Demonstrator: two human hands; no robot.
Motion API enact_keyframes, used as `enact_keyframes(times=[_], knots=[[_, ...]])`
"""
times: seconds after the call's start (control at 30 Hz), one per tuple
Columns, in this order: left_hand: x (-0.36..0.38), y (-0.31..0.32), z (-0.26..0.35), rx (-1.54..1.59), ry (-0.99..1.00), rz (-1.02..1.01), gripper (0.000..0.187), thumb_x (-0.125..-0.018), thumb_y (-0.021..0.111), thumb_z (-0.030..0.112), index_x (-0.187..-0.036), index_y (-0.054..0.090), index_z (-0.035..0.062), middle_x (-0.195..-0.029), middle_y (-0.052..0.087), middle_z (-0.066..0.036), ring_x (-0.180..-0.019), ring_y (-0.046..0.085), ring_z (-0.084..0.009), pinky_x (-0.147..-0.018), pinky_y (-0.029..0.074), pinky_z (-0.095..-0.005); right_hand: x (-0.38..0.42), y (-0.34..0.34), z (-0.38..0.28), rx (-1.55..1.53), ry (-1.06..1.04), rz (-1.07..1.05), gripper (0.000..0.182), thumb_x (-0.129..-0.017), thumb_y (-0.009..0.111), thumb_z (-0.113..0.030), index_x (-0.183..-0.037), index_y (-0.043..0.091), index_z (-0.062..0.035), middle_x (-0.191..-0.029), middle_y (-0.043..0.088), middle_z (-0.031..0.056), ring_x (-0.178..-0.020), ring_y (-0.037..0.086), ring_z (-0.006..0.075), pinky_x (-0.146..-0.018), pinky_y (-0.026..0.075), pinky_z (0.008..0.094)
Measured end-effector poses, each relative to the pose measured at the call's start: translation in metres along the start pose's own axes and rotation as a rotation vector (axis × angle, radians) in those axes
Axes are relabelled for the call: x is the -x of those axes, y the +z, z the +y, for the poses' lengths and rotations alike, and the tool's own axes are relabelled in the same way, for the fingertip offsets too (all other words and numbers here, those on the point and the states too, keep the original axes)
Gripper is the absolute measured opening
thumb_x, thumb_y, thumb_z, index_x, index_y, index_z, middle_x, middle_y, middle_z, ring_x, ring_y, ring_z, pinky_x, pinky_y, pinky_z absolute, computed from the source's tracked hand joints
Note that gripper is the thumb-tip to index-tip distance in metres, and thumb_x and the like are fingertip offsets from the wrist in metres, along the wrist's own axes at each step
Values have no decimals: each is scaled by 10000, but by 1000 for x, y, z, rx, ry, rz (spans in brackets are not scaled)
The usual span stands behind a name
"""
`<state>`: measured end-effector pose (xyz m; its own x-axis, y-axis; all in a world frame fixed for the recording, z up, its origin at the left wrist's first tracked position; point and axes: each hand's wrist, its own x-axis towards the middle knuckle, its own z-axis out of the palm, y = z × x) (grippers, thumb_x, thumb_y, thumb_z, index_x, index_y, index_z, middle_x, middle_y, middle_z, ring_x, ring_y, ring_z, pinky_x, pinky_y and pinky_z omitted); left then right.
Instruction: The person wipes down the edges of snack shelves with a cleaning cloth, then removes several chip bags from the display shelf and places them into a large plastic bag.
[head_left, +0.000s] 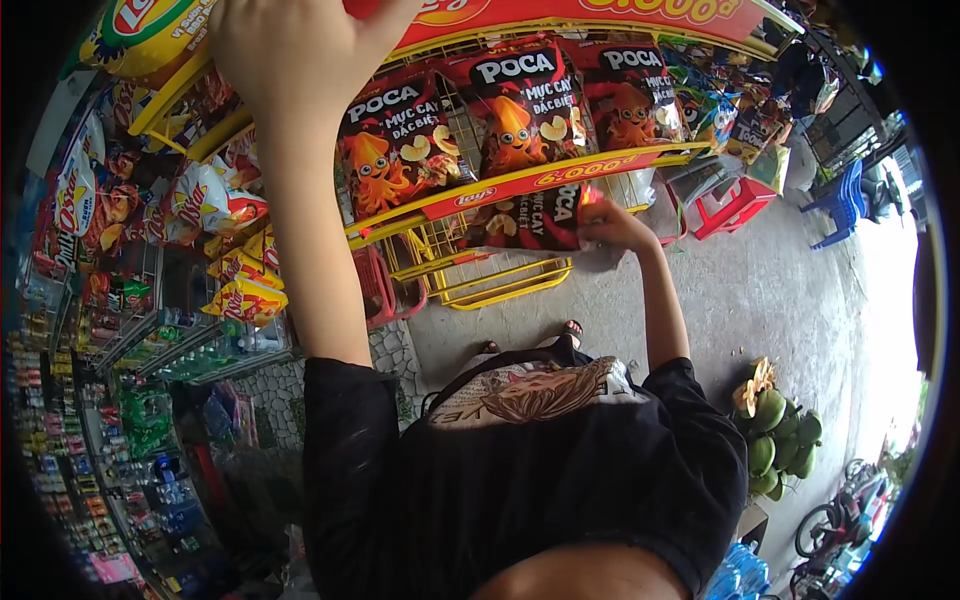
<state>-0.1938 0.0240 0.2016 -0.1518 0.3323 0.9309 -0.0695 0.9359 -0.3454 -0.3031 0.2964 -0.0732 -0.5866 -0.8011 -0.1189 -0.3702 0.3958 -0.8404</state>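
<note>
My left hand (300, 55) is raised at the top left, in front of the upper rack shelf, with its thumb spread to the side. Its other fingertips are cut off by the frame's top edge, and nothing shows in its grasp. Lower down on the right, my right hand (615, 228) is closed on one end of a dark Poca snack bag (530, 220). This bag lies sideways below the red price strip (560, 182). Three upright Poca bags, left (395, 150), middle (515, 115) and right (630, 105), stand on the yellow wire shelf above it.
Yellow and white snack bags (205, 205) hang at the left, above shelves of bottles (150, 415). A yellow wire rack base (510, 287) stands over the concrete floor. A red stool (730, 207), blue chair (845, 205), green coconuts (780, 440) and motorbike (820, 530) are at the right.
</note>
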Motion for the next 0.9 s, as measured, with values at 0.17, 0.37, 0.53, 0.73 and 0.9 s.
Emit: enact_keyframes(times=[0.17, 0.37, 0.53, 0.73, 0.9], knots=[[-2, -3, 1, 11, -17, -32, 325, -689, 527, 301, -551, 396, 38, -523, 383, -72, -527, 393, -209, -491, 282, -286, 1, 12, 3, 647, 332, 25, 143, -648, 565, -182, -744, 581, -76, -676, 548, 65, -679, 525, 221, -606, 411, 306], [-2, -4, 2, 17, -27, -41, 314, -681, 535, 293, -565, 403, 34, -538, 389, -78, -546, 397, -218, -507, 290, -291, 20, 2, -60, 781, -193, 162, 153, -568, 572, -112, -720, 590, -107, -735, 517, 31, -746, 503, 204, -668, 397, 322], [5, -7, 3, 66, -22, -16, 304, -676, 546, 289, -580, 406, 37, -568, 404, -86, -572, 407, -223, -523, 298, -302, 37, -24, -113, 484, -344, 176, 174, -550, 563, -52, -720, 582, -80, -742, 514, 30, -744, 494, 196, -690, 388, 315], [51, -57, 29, 999, -529, -125, 429, -589, 637, 212, -957, 507, 34, -967, 474, -124, -932, 429, -242, -759, 345, -327, 33, -53, -131, 228, -606, 522, 193, -595, 526, 23, -785, 556, 7, -780, 527, 70, -767, 506, 191, -737, 374, 297], [124, -57, 45, 632, -584, -537, 435, -582, 655, 307, -885, 538, 17, -979, 397, -111, -947, 376, -260, -787, 318, -342, -2, -50, -160, 0, -567, 718, 177, -662, 513, 13, -837, 539, 10, -764, 475, 56, -745, 467, 135, -674, 344, 214]])
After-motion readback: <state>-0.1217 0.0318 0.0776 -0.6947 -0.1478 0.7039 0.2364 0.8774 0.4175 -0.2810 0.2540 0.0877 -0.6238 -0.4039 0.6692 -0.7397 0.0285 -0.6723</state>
